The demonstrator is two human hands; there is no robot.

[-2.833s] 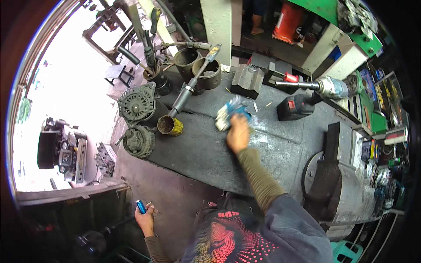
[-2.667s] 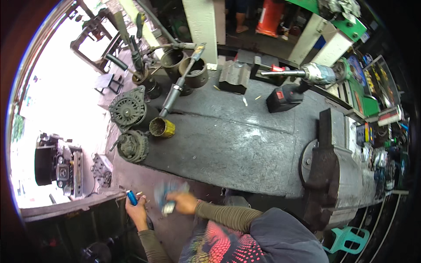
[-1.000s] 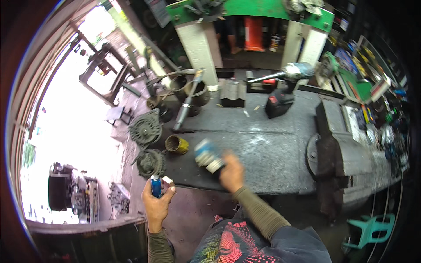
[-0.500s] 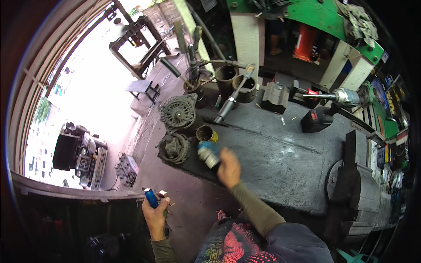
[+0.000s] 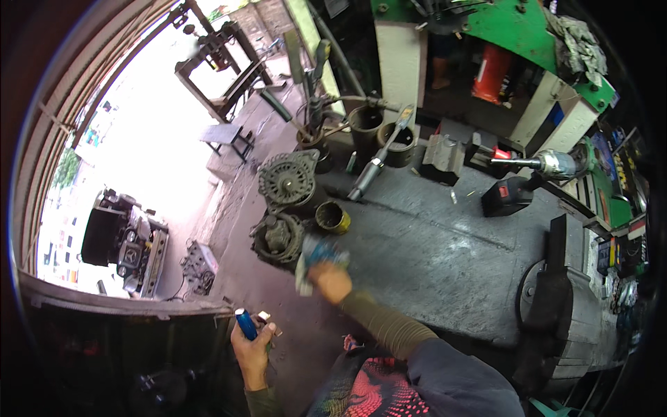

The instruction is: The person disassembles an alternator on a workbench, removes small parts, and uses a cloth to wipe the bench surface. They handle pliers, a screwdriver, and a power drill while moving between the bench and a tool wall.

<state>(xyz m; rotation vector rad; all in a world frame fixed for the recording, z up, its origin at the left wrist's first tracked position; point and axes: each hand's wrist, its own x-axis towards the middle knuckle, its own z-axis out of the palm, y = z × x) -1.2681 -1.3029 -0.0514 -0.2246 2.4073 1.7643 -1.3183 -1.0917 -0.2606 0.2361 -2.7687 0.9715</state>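
My left hand is at the lower left, its fingers closed round a short blue cylinder with a pale end. A small white-ended piece shows by its fingertips. My right hand is over the bench's near-left edge, closed on a blue-and-white item smeared by motion, so its kind is unclear. Just left of that item is an opened alternator part. A whole alternator stands behind it. Close beyond my right hand is a yellow tin.
On the dark metal bench lies a ratchet-like tool. Tool-filled metal cups stand at the back. A cordless impact wrench rests at the right, behind a large vise. A green-topped frame rises beyond.
My right hand has swung left and slightly down with the blue-and-white item, toward the opened alternator part. My left hand has shifted slightly right and down, still gripping the blue cylinder.
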